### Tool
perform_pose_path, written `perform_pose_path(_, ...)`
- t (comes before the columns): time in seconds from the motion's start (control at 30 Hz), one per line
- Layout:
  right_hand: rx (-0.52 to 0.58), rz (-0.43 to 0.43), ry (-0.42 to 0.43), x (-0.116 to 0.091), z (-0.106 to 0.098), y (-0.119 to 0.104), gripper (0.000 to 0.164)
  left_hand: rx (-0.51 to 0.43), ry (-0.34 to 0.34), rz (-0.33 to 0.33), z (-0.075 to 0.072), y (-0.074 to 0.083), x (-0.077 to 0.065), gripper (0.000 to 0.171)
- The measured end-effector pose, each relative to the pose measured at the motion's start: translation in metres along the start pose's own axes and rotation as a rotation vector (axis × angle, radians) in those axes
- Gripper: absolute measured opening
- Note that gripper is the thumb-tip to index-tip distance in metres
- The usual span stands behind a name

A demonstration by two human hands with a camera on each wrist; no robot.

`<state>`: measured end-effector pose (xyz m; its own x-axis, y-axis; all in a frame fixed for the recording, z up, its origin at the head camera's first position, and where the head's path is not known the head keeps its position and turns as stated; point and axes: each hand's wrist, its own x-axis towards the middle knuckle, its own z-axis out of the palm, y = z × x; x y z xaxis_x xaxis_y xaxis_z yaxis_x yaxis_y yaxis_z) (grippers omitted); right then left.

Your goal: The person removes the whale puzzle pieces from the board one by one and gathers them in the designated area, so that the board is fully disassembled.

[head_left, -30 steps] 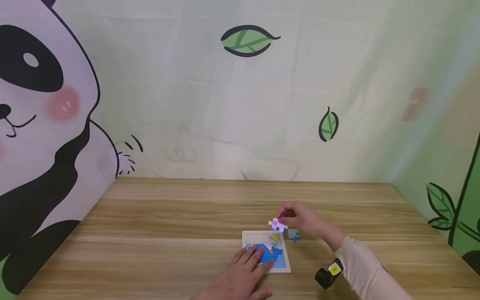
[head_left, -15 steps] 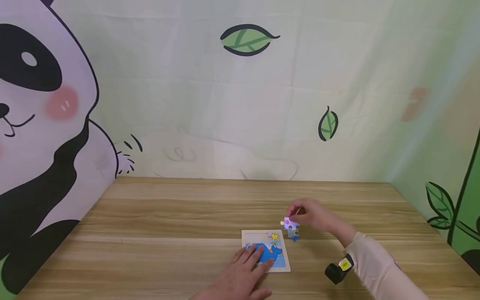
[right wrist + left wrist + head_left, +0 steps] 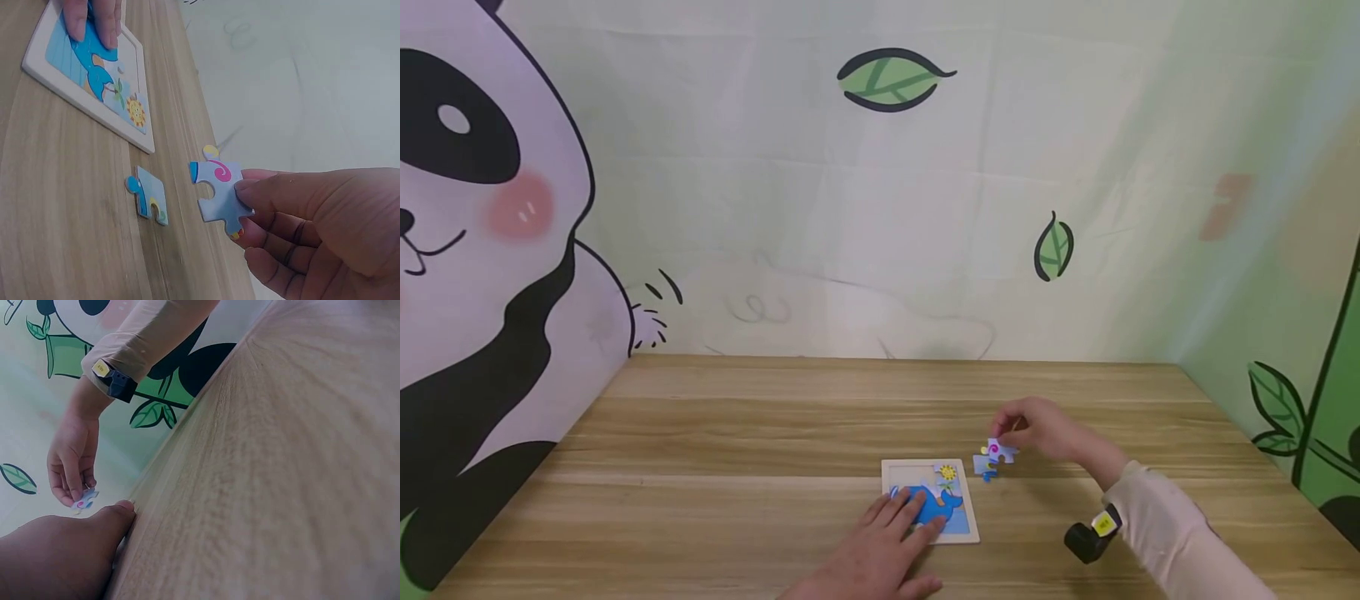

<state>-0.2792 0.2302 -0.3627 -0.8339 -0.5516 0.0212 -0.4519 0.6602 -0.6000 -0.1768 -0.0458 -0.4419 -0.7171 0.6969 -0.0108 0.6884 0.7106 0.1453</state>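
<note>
My right hand (image 3: 1037, 429) pinches a puzzle piece (image 3: 219, 187) with a pink swirl between thumb and fingers, raised above the table. Below it, a second puzzle piece (image 3: 150, 195), blue and pale with a yellow mark, lies on the table to the right of the puzzle frame. The square wooden puzzle frame (image 3: 972, 521) holds a blue whale picture (image 3: 931, 502) and a sun piece (image 3: 948, 472); its upper left part shows bare board. Across the lower left of the puzzle, my left hand (image 3: 876, 546) rests with fingers extended, covering part of the whale.
The wooden table (image 3: 737, 433) runs back to a printed cloth wall (image 3: 737, 167) with a panda and leaves. A black device with a yellow label (image 3: 1092, 537) is worn at the right wrist.
My right hand has moved right with the swirl piece, from above the frame's top right corner to over the loose piece. The left hand has stayed on the puzzle.
</note>
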Motion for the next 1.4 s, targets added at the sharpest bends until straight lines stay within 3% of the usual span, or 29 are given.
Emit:
perform_pose_path(0.27, -0.051, -0.024, -0.010, -0.004, -0.001, 0.013, 0.004, 0.019, 0.019, 0.008, 0.000, 0.000, -0.001, 0.068)
perform_pose_path(0.47, -0.037, 0.009, -0.026, -0.004, -0.001, 0.018, 0.003, -0.009, 0.005, -0.002, 0.001, 0.000, -0.001, 0.067)
perform_pose_path(0.97, -0.050, 0.076, -0.045, -0.008, 0.006, 0.029, 0.003, 0.023, 0.018, 0.001, 0.001, 0.001, -0.002, 0.067)
perform_pose_path(1.17, 0.003, 0.097, -0.048, -0.007, 0.011, 0.035, 0.005, 0.068, 0.045, 0.000, 0.002, 0.002, -0.003, 0.066)
perform_pose_path(1.4, -0.022, 0.127, -0.017, -0.007, 0.016, 0.036, 0.004, 0.086, 0.067, 0.012, -0.003, 0.003, -0.004, 0.064)
